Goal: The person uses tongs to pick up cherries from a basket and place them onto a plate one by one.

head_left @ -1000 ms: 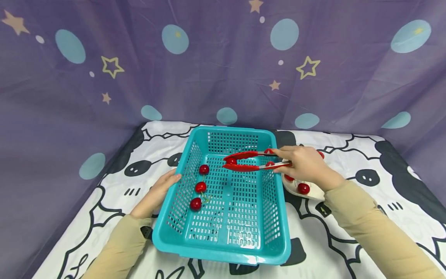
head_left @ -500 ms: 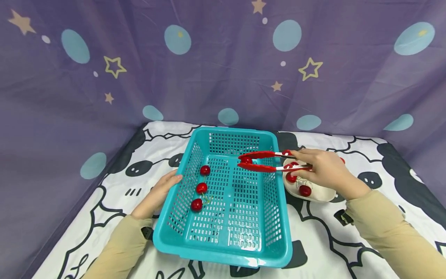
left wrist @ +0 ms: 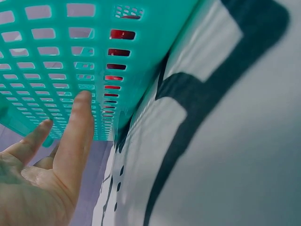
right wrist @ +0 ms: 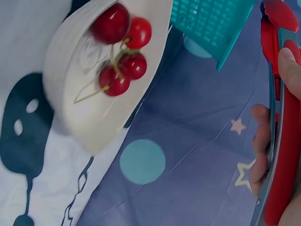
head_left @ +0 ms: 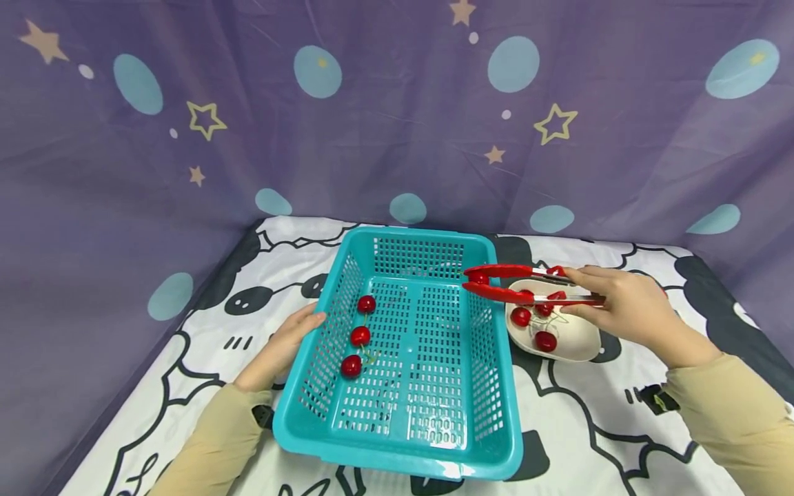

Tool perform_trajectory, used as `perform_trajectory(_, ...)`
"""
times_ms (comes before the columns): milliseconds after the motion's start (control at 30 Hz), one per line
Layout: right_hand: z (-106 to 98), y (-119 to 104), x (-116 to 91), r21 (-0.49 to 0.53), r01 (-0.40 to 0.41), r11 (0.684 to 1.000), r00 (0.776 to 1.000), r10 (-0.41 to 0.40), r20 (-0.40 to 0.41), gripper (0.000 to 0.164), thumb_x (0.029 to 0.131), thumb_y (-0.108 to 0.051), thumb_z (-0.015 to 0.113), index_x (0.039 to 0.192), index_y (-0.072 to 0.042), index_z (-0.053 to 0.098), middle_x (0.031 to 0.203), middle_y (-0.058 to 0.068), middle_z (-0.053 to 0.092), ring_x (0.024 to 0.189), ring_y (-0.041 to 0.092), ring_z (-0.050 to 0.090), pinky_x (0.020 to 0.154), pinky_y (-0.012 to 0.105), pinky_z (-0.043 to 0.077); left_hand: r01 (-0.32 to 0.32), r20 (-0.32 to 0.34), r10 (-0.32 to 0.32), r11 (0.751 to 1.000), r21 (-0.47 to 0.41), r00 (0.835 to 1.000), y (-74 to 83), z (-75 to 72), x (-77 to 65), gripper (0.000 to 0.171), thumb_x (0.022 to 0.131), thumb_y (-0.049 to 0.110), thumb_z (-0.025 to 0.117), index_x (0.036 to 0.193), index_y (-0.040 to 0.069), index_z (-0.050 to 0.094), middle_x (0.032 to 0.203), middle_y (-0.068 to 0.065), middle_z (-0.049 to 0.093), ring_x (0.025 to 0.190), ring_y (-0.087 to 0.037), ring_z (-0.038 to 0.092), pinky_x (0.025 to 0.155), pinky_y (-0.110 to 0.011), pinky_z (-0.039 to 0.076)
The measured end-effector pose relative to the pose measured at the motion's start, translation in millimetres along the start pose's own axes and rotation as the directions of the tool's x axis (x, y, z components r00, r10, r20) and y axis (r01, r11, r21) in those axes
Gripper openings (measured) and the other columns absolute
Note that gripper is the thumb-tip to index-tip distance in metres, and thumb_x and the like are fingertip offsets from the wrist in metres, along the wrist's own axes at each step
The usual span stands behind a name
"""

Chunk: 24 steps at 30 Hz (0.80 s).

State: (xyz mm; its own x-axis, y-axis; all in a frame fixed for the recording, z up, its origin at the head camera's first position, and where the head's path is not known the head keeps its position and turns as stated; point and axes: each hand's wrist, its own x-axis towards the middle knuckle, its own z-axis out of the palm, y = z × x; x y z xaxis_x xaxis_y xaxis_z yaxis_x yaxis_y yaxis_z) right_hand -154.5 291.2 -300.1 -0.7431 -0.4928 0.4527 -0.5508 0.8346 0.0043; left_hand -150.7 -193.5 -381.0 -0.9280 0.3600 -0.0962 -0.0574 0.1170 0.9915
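Observation:
My right hand (head_left: pixel 626 306) grips red-and-silver tongs (head_left: pixel 501 293), whose red tips hold a cherry (head_left: pixel 479 277) between them, over the far right side of the turquoise basket (head_left: pixel 397 463). Three cherries with stems lie in a row along the basket's left side: a far one (head_left: pixel 367 304), a middle one (head_left: pixel 360 336) and a near one (head_left: pixel 351 366). Under the tongs stands a cream dish (head_left: pixel 586 344) with several cherries (right wrist: pixel 113 80). The left hand (head_left: pixel 282 351) rests against the basket's outer left wall. In the left wrist view its fingers (left wrist: pixel 77 136) are extended toward the slotted wall.
A white cloth (head_left: pixel 298 238) with black cartoon shapes covers the table. Behind it hangs a purple curtain (head_left: pixel 397 138) with stars and blue dots. The basket's right wall (head_left: pixel 490 372) stands close beside the dish.
The right hand has moved to the right with the tongs and their cherry, from over the basket's middle to its right rim. My left hand and the basket stay in place.

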Motion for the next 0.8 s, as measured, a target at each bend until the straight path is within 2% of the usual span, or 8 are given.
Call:
perform_trajectory(267,-1,16,-21,-0.030,-0.071,0.997,0.997,0.070,-0.014,0.060,0.059,-0.027,0.084,0.111,-0.004,0.067,0.099,0.017,0.070,0.057,0.015,0.053,0.042,0.025,0.035,-0.002,0.003,0.002,1.000,0.003,1.000,0.3,-0.4,0.3,0.061,0.098,0.028,0.038,0.146,-0.003,0.016,0.138,-0.038,0.033,0.115,-0.043,0.051,0.088,-0.050,0.052)
perform_trajectory(367,-1,22,-29,-0.039,-0.082,0.996,0.996,0.081,-0.028,0.060,0.058,-0.031,0.084,0.109,-0.004,0.068,0.095,0.015,0.071,0.053,0.010,0.049,0.042,0.025,0.033,0.005,0.002,-0.005,1.000,0.002,1.000,0.7,-0.1,0.5,0.061,0.098,0.028,0.037,0.146,-0.003,0.016,0.139,-0.037,0.032,0.117,-0.045,0.049,0.088,-0.050,0.052)
perform_trajectory(567,-3,33,-44,-0.045,-0.127,0.991,0.992,0.126,-0.032,0.059,0.058,-0.030,0.084,0.108,-0.005,0.068,0.076,0.001,0.065,0.051,-0.003,0.036,0.042,0.020,0.027,0.011,-0.008,-0.011,1.000,0.002,1.000,1.1,1.2,0.8,0.061,0.098,0.028,0.038,0.146,-0.002,0.016,0.140,-0.036,0.031,0.119,-0.049,0.045,0.089,-0.051,0.051)
perform_trajectory(733,-3,43,-56,-0.055,-0.195,0.979,0.981,0.195,0.003,0.059,0.059,-0.032,0.084,0.108,-0.003,0.068,0.083,0.011,0.068,0.053,0.004,0.042,0.043,0.025,0.032,0.004,0.001,-0.004,1.000,-0.007,1.000,0.6,1.1,-0.2,0.060,0.098,0.028,0.037,0.146,-0.002,0.016,0.139,-0.037,0.032,0.119,-0.047,0.046,0.089,-0.051,0.051)
perform_trajectory(800,-2,48,-60,-0.055,-0.207,0.977,0.978,0.208,0.018,0.059,0.059,-0.033,0.084,0.107,-0.004,0.068,0.083,0.011,0.068,0.054,0.005,0.043,0.043,0.025,0.033,0.002,0.008,-0.002,1.000,-0.015,1.000,0.5,0.8,-0.1,0.060,0.098,0.028,0.037,0.146,-0.002,0.016,0.139,-0.037,0.032,0.119,-0.047,0.046,0.089,-0.051,0.051)
